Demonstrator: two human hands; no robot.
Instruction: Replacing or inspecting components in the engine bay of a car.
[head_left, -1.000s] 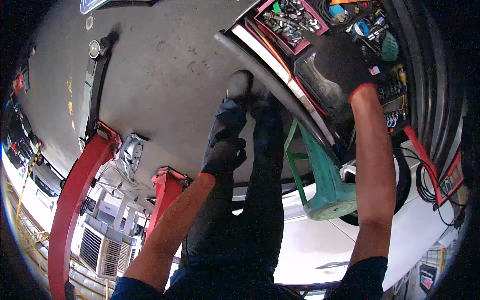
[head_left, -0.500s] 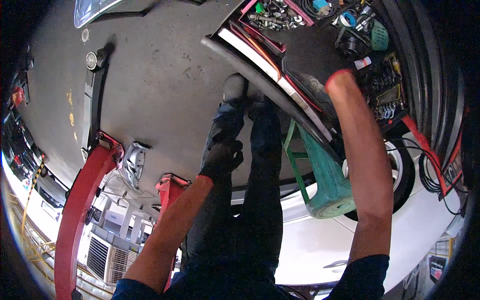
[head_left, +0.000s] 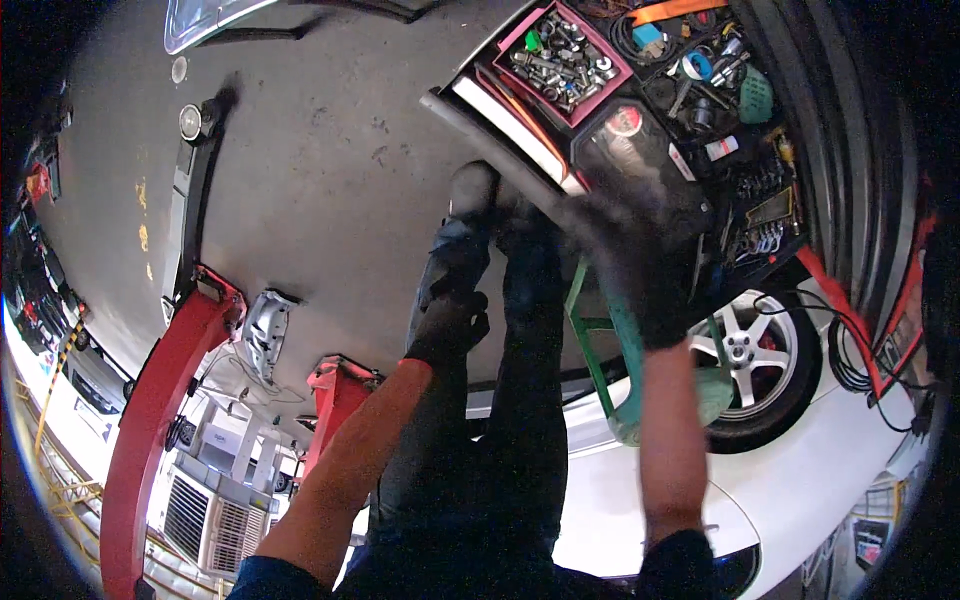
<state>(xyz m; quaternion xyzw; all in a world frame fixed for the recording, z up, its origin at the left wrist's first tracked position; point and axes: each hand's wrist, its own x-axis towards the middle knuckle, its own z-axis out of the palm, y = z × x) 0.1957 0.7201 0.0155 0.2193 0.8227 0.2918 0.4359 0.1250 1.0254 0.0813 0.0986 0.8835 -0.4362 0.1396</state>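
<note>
My left hand (head_left: pixel 452 325), in a black glove with a red cuff, hangs in front of my left leg with its fingers curled in. Whether something small is inside them I cannot see. My right hand (head_left: pixel 632 262), also black-gloved, is smeared by motion over the near edge of an open tool drawer (head_left: pixel 500 150); its fingers do not show clearly. Just beyond it lies a dark case (head_left: pixel 640 150) with a round red-and-white mark on top. A pink bin (head_left: pixel 565 65) full of loose bolts, nuts and sockets stands farther back.
A green stool (head_left: pixel 640 395) stands under the drawer, beside a white car's wheel (head_left: pixel 745 350). More tools and a row of wrenches (head_left: pixel 765 235) lie at the right. On the left are red lift posts (head_left: pixel 165 430), a lift arm (head_left: pixel 185 200) and a silver part (head_left: pixel 268 335).
My right arm has drawn back from over the tools toward me, uncovering the dark case and the pink bin. My left hand stays curled by my leg.
</note>
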